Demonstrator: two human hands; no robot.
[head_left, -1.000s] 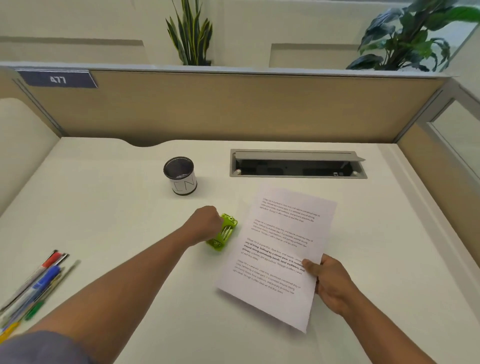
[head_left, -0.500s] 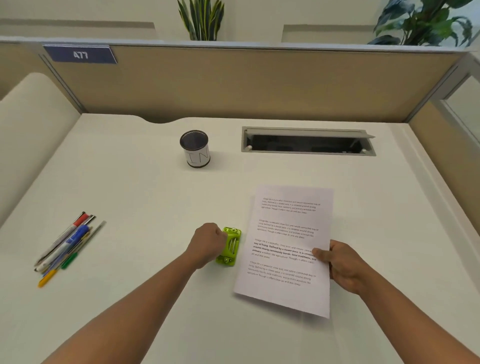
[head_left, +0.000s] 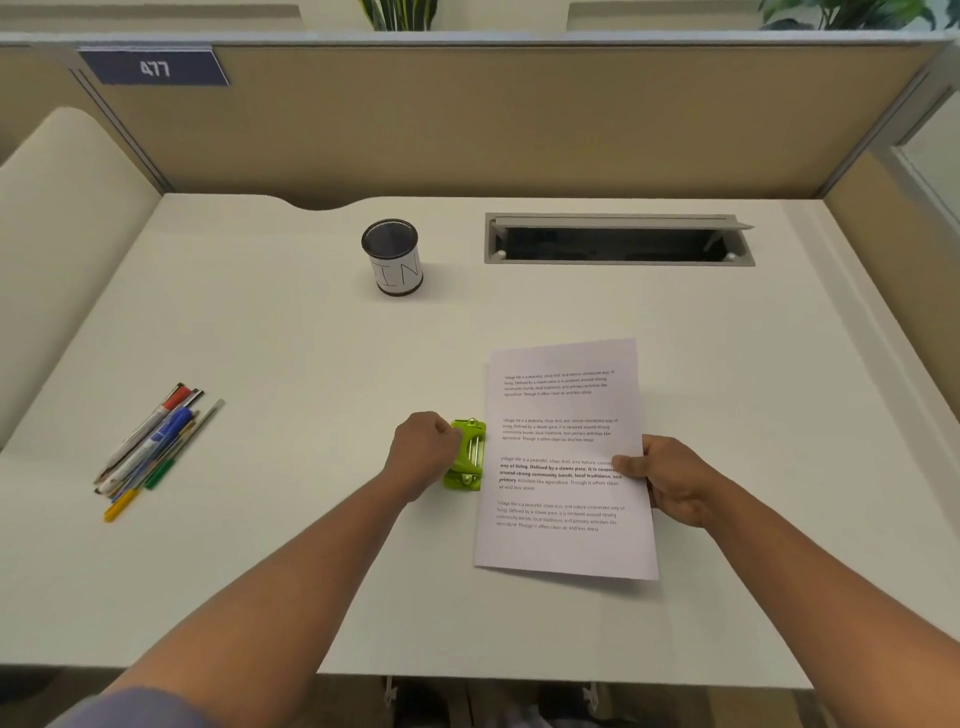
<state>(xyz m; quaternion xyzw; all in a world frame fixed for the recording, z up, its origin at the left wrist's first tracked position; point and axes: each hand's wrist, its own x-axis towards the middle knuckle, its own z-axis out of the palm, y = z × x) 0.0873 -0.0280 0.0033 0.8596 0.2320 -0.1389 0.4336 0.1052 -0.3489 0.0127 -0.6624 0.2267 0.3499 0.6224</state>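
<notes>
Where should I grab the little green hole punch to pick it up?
Probably by its long left edge, coming from the left. The green hole punch lies flat on the desk with the paper close along its right side, so the left side is the free one. The left hand already holds it there, fingers curled at that edge.

You have two hands out: left hand (head_left: 423, 452) and right hand (head_left: 670, 480). You have one sheet (head_left: 563, 405), one punch (head_left: 467, 457) and one cup (head_left: 395, 260). At the left is one bunch of pens (head_left: 150, 452), at least five, too packed to count exactly. At the far side are one slot (head_left: 618, 244), one number plate (head_left: 154, 67) and two plants, the middle plant (head_left: 400, 10) and the right plant (head_left: 852, 10).
</notes>
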